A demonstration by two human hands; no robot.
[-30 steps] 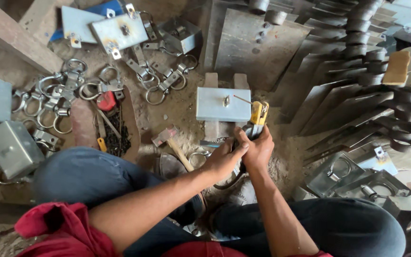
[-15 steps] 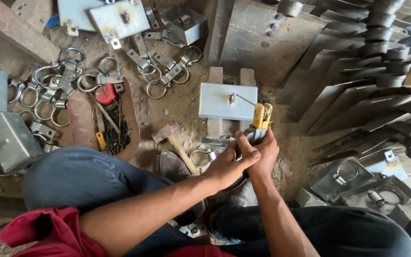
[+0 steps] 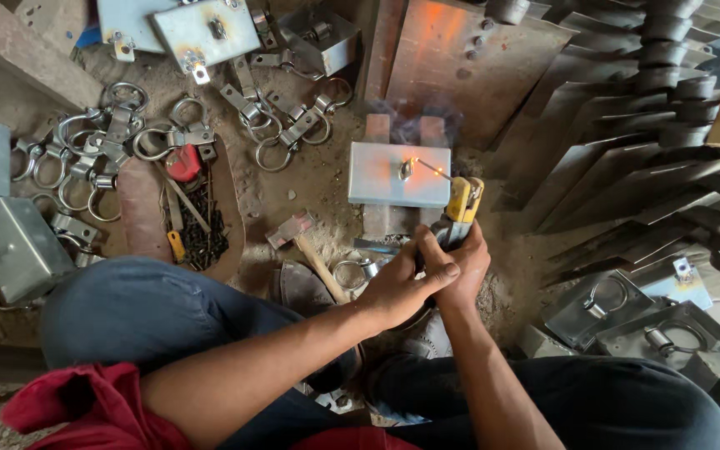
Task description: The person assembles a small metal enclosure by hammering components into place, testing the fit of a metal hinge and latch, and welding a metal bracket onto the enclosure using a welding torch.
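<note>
A yellow welding electrode holder [image 3: 464, 200] is gripped in my right hand [image 3: 462, 271], and my left hand [image 3: 397, 287] wraps over the right hand and the handle. Its thin rod reaches to a small fitting on a flat metal box [image 3: 399, 175] lying on two wooden blocks. An orange glow and a wisp of smoke show at the rod's tip [image 3: 407, 167]. A hammer [image 3: 306, 246] lies on the dirt floor just left of my hands, beside a loose metal ring [image 3: 352, 271].
Several ring-and-clamp fittings [image 3: 97, 154] are scattered at the left. Metal boxes [image 3: 10, 246] lie at far left and the top [image 3: 206, 29]. A tray [image 3: 139, 204] holds dark screws and hand tools. Stacked sheet-metal blades [image 3: 652, 142] fill the right, finished boxes [image 3: 627, 312] lower right.
The rod's tip now glows orange on the box fitting, with smoke above and orange light on the plate behind. My hands stay clasped on the holder.
</note>
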